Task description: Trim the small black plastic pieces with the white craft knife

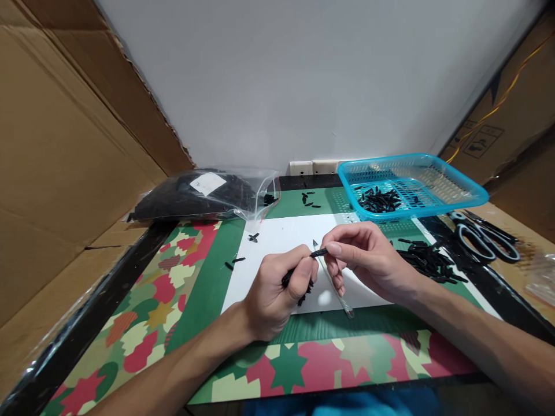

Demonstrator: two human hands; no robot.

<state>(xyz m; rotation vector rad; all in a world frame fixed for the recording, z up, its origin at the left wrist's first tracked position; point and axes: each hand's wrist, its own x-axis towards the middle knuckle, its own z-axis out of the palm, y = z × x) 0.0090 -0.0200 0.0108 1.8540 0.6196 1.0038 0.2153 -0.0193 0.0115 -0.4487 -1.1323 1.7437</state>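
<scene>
My left hand [275, 292] is closed around a cluster of small black pieces [306, 293], which poke out below the thumb. Between the thumb and fingertips of my right hand [368, 254] is a single slim black piece [319, 253], its other end at the left thumb and forefinger. What the pieces are is too small to tell. Beneath the hands lies white paper [277, 240] on a green mat. A thin pale rod with a dark pointed tip [342, 303] rests on the paper, partly behind the right fingers. Beside the right forearm is a pile of black pieces [427, 261].
A blue plastic basket [416, 212] with more black pieces stands at the back right. Scissors [485, 241] lie at the right edge. A clear zip bag of dark contents [208, 193] sits back left. Cardboard [73, 115] walls the left; several loose pieces [254, 237] dot the mat.
</scene>
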